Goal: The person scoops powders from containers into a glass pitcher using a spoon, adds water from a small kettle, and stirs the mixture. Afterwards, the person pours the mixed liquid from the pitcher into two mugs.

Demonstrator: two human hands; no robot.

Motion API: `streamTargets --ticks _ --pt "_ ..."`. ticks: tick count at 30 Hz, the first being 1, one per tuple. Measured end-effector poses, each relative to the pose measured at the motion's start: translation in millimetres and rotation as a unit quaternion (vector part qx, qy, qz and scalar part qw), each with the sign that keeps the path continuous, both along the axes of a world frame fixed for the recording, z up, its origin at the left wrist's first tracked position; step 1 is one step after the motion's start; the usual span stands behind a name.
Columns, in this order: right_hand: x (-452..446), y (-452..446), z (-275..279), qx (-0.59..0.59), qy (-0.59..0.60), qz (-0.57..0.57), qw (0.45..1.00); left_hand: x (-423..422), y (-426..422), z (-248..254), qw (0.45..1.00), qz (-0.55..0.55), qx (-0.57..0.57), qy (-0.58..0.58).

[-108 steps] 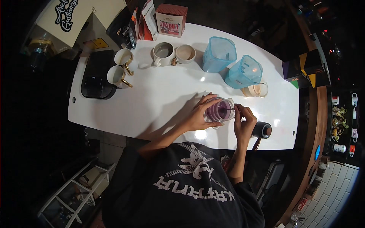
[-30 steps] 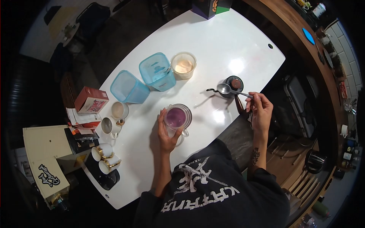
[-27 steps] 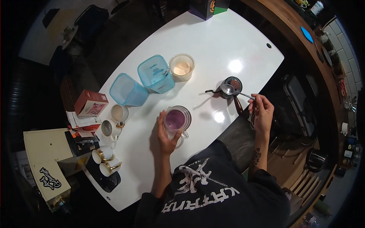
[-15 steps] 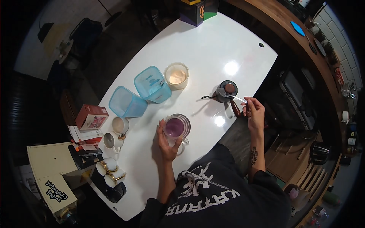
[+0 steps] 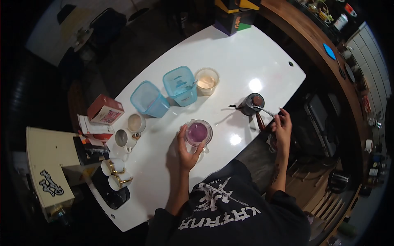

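My left hand is wrapped round a clear glass cup with a side handle, standing on the white table. Purple stuff shows inside it; whether it is liquid I cannot tell. To the right, a small dark pot has a brown wooden handle, a thin black spout and a round brown knob on top. A metal spoon slants across the pot's top, its bowl by the knob. My right hand pinches the far end of the spoon's handle, just past the table's edge, with the index finger raised.
Two blue plastic containers and a round tub of pale contents stand beyond the cup. On the left are light cups, a red box and gold-trimmed mugs on a black tray. A dark box stands at the far end.
The view has shifted, so the table things appear further right. My right hand has drawn slightly back along the spoon and its index finger has lifted. My left hand keeps its hold on the glass cup.
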State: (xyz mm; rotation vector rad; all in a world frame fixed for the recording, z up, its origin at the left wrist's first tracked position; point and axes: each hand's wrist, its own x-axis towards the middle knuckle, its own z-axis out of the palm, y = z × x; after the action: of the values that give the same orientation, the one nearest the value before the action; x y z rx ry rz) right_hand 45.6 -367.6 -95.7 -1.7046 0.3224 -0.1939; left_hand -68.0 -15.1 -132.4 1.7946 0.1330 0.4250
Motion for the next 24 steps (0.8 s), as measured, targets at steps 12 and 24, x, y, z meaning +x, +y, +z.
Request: streamTargets --ticks 12,24 --pt "-35 88 85 -0.174 -0.102 0.344 0.917 -15 19 21 0.99 0.08 -0.108 -0.053" --pt "-60 165 35 -0.225 -0.054 0.473 0.85 -64 68 41 0.961 0.223 -0.122 -0.113"
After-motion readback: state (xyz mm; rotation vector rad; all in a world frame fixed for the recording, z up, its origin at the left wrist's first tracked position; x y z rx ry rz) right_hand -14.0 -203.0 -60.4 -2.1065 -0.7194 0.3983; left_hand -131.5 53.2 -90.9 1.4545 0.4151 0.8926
